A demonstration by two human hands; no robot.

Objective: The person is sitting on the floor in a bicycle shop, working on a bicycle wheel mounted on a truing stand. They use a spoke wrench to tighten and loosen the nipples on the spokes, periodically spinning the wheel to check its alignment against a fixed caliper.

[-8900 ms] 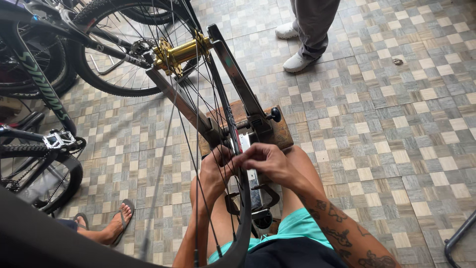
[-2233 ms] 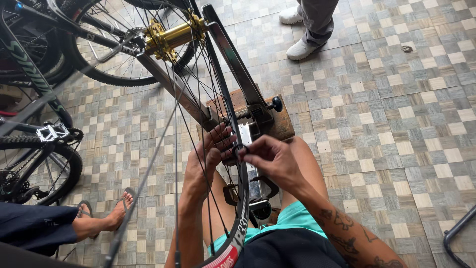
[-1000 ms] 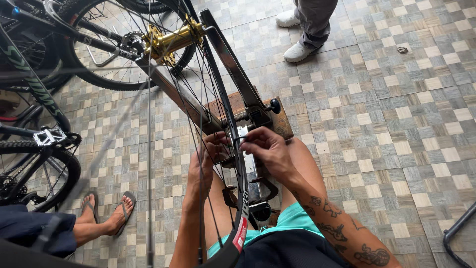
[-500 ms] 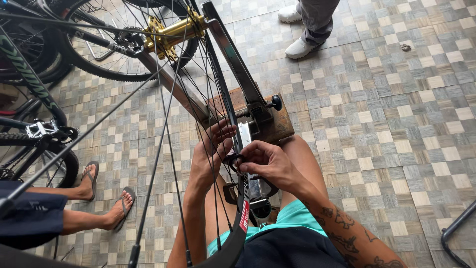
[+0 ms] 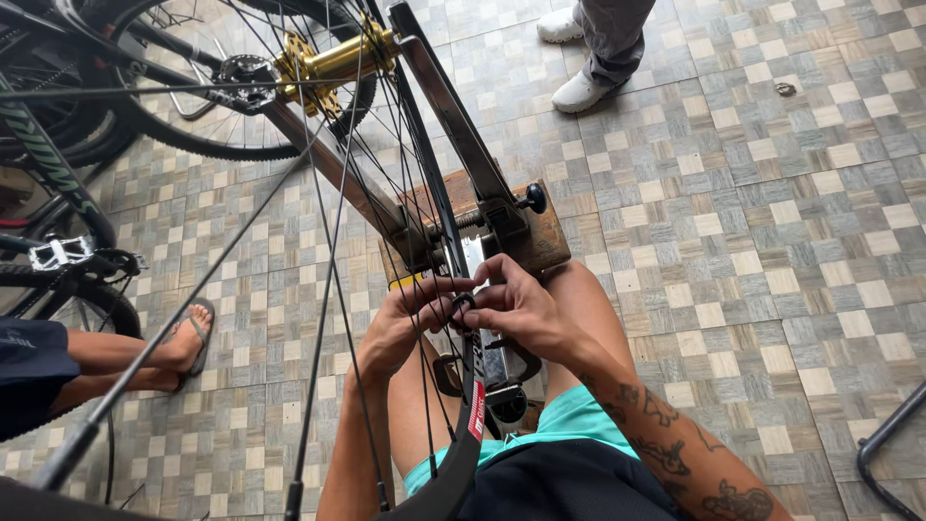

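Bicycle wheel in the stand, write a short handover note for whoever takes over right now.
Left hand: fingers pinch at the black rim from the left side.
Right hand: holds a small dark ring-shaped tool at the rim, fingers closed on it.
Bicycle wheel, gold hub, sits upright in the truing stand on a wooden base, between the seated person's knees.
Done: wheel mounted, spokes laced.
Left: cannot tell how far round the rim the spoke work has gone.

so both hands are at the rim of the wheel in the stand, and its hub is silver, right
Not quite: the hub is gold, not silver, as the head view shows. Both the left hand and right hand are indeed at the rim of the wheel in the stand.
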